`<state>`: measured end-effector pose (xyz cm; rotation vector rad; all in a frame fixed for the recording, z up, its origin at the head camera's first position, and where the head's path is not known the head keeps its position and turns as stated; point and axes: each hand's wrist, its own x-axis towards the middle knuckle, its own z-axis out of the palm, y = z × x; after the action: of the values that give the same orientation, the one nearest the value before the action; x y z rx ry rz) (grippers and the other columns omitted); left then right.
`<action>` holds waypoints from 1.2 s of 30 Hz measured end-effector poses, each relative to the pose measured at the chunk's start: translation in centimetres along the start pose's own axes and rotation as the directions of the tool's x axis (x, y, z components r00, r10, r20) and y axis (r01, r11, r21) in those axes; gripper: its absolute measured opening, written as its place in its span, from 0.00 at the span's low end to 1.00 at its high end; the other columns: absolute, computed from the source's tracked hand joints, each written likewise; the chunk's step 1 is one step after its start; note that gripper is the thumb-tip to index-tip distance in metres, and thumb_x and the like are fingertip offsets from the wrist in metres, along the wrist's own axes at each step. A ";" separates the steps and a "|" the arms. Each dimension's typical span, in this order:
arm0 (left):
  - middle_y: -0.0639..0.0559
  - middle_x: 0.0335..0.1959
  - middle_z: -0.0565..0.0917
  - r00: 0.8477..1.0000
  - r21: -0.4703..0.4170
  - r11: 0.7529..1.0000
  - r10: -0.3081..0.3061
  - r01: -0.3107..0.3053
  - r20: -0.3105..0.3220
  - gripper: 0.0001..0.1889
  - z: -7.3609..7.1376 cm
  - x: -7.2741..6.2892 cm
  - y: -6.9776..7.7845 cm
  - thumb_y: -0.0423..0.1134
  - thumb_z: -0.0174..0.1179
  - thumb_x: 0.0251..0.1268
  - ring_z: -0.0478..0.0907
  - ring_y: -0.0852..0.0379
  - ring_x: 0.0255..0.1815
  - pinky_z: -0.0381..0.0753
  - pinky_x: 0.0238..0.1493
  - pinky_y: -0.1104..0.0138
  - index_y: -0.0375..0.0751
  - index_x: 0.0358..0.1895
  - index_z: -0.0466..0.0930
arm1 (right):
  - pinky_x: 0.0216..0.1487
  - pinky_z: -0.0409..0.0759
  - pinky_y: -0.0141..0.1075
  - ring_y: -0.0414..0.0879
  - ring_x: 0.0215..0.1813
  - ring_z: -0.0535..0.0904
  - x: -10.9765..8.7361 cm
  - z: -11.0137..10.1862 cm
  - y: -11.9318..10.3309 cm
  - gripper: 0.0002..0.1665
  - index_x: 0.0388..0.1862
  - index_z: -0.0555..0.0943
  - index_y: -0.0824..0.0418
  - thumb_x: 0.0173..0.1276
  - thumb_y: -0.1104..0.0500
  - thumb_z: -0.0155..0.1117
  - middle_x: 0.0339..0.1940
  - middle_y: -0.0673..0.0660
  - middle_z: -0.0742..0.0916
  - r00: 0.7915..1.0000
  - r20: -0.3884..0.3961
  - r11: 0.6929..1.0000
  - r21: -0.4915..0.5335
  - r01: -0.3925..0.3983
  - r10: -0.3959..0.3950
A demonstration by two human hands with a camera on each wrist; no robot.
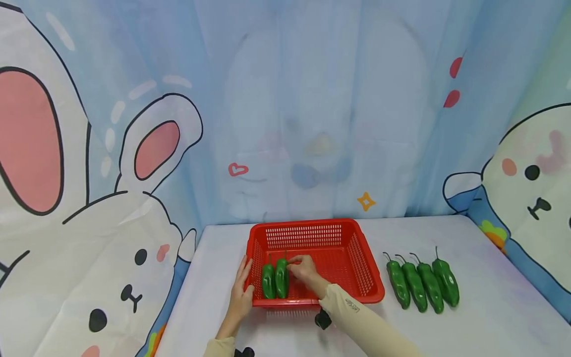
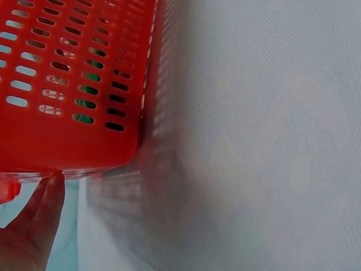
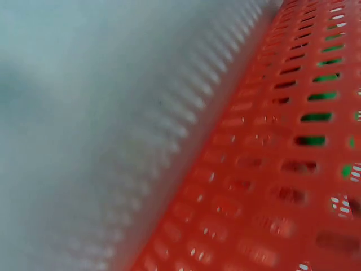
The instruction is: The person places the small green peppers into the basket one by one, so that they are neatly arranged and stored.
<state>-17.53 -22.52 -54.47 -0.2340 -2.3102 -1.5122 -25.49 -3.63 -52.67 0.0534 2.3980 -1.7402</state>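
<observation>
While wrist views glimpse green through the red plastic basket (image 1: 339, 265), the head view shows two chili peppers (image 1: 282, 278) inside, four outside; straight-fingered, the left hand (image 1: 240, 292) touches the basket; the right hand's (image 1: 308, 271) grip is unclear.

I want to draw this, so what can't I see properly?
Peppers in the basket, both wrist views: mostly hidden behind its wall.
Left hand, left wrist view: cut off by picture edges.
Right hand, head view: too small to tell whether it touches a pepper.
Tabletop, right wrist view: blurred.
</observation>
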 end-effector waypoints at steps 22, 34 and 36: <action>0.30 0.76 0.55 0.999 -0.039 0.999 -0.037 0.037 0.008 0.33 -0.3 0.3 5.8 0.16 0.45 0.55 0.49 0.33 0.77 0.49 0.72 0.47 0.22 0.70 0.61 | 0.34 0.81 0.40 0.50 0.34 0.79 -1.6 -5.7 -5.8 0.26 0.67 0.72 0.69 0.72 0.63 0.58 0.43 0.64 0.82 0.988 0.103 0.994 0.022 0.111 -0.113; 0.37 0.78 0.54 0.999 -0.033 0.999 -0.033 0.033 0.008 0.36 0.5 -0.1 1.2 0.18 0.47 0.56 0.48 0.37 0.78 0.50 0.72 0.44 0.30 0.73 0.61 | 0.52 0.80 0.56 0.65 0.55 0.80 -2.8 -9.4 -4.3 0.22 0.65 0.74 0.71 0.73 0.66 0.56 0.51 0.71 0.82 0.984 0.125 0.992 0.053 0.117 -0.123; 0.37 0.78 0.54 1.000 -0.045 0.999 -0.029 0.029 -0.003 0.36 0.4 -0.3 1.5 0.17 0.46 0.55 0.47 0.37 0.78 0.48 0.73 0.51 0.29 0.73 0.61 | 0.52 0.80 0.54 0.66 0.57 0.79 -2.9 -10.2 -3.9 0.23 0.65 0.73 0.71 0.73 0.66 0.56 0.53 0.72 0.81 0.984 0.139 0.993 0.059 0.099 -0.107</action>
<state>-16.84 -21.53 -53.49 -0.2102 -2.2882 -1.5785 -24.43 4.98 -45.52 -0.1855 2.2911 -1.7850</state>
